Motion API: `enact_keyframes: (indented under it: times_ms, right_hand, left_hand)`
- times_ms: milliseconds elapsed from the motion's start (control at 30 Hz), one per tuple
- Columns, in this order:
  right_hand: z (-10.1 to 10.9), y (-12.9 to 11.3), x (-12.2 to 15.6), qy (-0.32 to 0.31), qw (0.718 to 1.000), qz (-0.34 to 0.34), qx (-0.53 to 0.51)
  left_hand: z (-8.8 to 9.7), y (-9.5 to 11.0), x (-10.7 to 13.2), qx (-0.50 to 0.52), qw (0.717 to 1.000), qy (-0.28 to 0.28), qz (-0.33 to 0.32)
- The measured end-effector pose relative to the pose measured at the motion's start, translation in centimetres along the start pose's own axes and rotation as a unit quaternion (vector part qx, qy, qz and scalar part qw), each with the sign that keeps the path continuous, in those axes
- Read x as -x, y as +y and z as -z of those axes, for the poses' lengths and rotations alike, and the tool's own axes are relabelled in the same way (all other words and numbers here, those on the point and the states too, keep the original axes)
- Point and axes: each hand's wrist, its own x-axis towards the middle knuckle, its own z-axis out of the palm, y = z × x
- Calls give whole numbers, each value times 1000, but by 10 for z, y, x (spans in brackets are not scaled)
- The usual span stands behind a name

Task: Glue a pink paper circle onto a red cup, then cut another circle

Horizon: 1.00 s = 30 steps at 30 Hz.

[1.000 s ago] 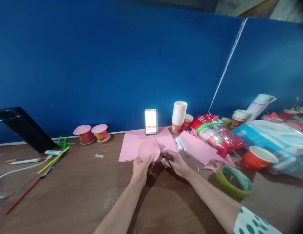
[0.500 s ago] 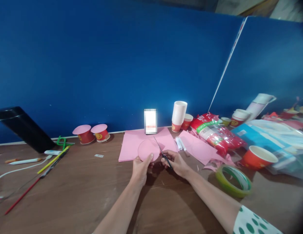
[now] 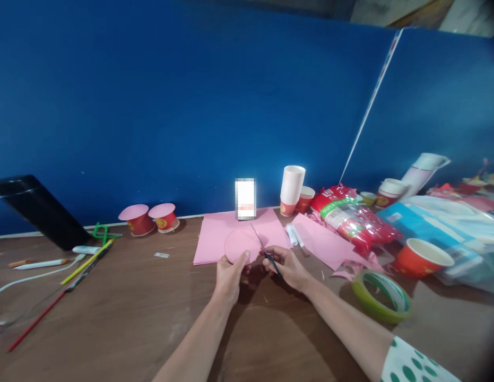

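Between thumb and fingers, my left hand (image 3: 231, 273) grips a round pink paper disc (image 3: 239, 245) by its near edge. My right hand (image 3: 285, 266) is closed around a pair of scissors (image 3: 273, 261), whose blades point up and left at the disc's right edge. Whether the blades touch the paper I cannot tell. Under and behind the disc lie pink paper sheets (image 3: 207, 239) on the brown table (image 3: 123, 307). A bright phone-like screen (image 3: 245, 199), blurred out, stands upright at the sheets' far edge.
Two red cups (image 3: 141, 224) topped with pink discs stand left, near a black bottle (image 3: 40, 212). To the right are a cup stack (image 3: 292, 188), white markers (image 3: 296, 234), a red plastic pack (image 3: 352, 217), an orange cup (image 3: 424, 257) and a tape roll (image 3: 380, 297). A blue partition (image 3: 191, 106) rises behind.
Almost nothing differs. The view has shifted very slightly, and both hands keep their places with the disc and the scissors.
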Motion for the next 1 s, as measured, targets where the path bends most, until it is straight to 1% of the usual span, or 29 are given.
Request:
enact_keyframes:
  times_ms: [267, 433, 633, 767, 1000]
  right_hand:
    - [-4, -1, 1, 7, 1000, -1, -16]
    - [-6, 0, 0, 9, 1000, 0, -19]
    - [-5, 1, 0, 7, 1000, 0, -12]
    - [-5, 2, 0, 6, 1000, 3, -13]
    - [-6, 0, 0, 6, 1000, 1, -8]
  left_hand:
    - [-1, 0, 0, 12, 999, 24, 21]
    - [-2, -1, -2, 27, 1000, 2, 1]
    - [-3, 2, 1, 2, 1000, -21, 14]
    - [-4, 4, 3, -15, 999, -14, 26]
    - [-3, 2, 0, -17, 1000, -6, 2]
